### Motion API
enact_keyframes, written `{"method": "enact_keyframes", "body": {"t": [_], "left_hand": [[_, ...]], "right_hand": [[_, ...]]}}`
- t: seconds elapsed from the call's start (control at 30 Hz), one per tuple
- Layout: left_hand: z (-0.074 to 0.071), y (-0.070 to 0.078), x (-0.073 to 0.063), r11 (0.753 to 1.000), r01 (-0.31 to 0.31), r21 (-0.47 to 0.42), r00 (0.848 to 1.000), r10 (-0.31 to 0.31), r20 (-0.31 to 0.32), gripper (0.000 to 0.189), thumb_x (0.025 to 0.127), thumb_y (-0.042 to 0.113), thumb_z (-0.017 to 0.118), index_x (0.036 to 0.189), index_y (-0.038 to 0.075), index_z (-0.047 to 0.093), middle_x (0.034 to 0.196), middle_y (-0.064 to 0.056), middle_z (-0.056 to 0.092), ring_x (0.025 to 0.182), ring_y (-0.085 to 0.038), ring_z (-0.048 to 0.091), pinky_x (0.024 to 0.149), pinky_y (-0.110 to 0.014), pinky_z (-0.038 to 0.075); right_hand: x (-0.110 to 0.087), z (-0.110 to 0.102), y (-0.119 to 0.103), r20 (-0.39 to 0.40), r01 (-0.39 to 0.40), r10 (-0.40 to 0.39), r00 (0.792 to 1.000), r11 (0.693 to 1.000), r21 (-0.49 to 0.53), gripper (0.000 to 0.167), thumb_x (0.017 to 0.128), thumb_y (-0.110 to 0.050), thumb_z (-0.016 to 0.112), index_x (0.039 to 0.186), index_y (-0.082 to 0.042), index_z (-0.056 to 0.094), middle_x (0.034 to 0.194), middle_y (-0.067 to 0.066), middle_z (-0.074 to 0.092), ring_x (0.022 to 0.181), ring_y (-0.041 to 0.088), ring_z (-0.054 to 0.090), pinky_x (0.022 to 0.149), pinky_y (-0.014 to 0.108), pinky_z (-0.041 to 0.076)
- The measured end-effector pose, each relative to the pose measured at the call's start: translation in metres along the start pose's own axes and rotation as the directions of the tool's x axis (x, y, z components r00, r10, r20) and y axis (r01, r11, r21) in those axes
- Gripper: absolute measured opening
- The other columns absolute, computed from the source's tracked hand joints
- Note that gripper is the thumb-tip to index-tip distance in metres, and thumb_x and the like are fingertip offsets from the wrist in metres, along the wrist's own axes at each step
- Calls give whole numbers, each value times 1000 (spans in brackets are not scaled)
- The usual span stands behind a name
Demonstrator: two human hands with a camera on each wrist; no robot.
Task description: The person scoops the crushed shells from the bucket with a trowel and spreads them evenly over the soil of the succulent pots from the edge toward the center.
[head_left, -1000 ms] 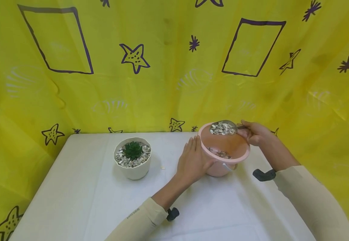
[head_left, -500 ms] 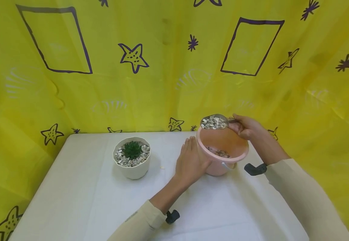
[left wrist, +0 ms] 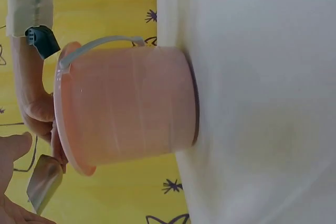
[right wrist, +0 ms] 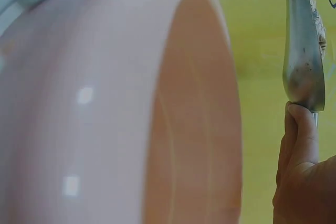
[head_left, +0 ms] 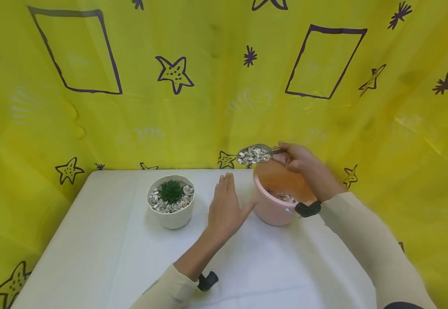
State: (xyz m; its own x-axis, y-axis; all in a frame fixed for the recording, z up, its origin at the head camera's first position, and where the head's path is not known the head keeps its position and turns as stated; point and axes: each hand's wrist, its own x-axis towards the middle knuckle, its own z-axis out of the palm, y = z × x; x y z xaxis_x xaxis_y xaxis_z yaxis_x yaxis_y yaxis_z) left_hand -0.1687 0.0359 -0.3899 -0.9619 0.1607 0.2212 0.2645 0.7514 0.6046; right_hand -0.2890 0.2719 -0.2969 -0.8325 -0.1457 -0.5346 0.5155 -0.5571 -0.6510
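My right hand (head_left: 295, 159) grips the handle of a metal scoop (right wrist: 303, 51) heaped with pale stone chips (head_left: 255, 155). The scoop is level, above and left of the far rim of a pink bucket (head_left: 274, 212). More chips (head_left: 285, 197) lie at the bottom of that bucket. My left hand (head_left: 225, 212) is just left of the bucket, fingers straight and thumb spread toward its side; it holds nothing. To the left stands a cream pot (head_left: 173, 219) with a green succulent (head_left: 171, 192) set in similar chips.
Everything stands on a table under a white cloth (head_left: 104, 223). Behind it hangs a yellow curtain (head_left: 204, 120) with drawn stars and shapes. The bucket's pale handle (left wrist: 100, 43) hangs at its side. Dark wrist mounts (head_left: 208, 281) sit at both cuffs.
The loaded scoop has risen out of the bucket and moved left past its rim in my right hand. My left hand has come away from the bucket, shifting left.
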Motion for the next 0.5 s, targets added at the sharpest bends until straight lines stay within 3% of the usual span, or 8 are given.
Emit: {"method": "enact_keyframes", "body": {"t": [0.27, 0.5], "left_hand": [[-18, -23, -6, 999, 8, 39, 995, -4, -97, 105, 92, 57, 76, 163, -4, 28, 168, -21, 31, 157, -36, 23, 124, -49, 26], [-33, -41, -11, 1000, 4, 23, 975, 2, -223, 106, 89, 54, 81, 160, -8, 31, 165, -26, 35, 155, -41, 26, 122, -57, 29]], "right_hand": [[14, 16, 10, 18, -13, 13, 1000, 1000, -23, 45, 114, -22, 40, 88, 8, 62, 76, 24, 70, 63, 33, 76, 65, 33, 64], [21, 34, 21, -1, -6, 6, 1000, 999, -47, 37, 114, -20, 42, 96, 8, 59, 74, 25, 70, 62, 34, 75, 65, 34, 64]]}}
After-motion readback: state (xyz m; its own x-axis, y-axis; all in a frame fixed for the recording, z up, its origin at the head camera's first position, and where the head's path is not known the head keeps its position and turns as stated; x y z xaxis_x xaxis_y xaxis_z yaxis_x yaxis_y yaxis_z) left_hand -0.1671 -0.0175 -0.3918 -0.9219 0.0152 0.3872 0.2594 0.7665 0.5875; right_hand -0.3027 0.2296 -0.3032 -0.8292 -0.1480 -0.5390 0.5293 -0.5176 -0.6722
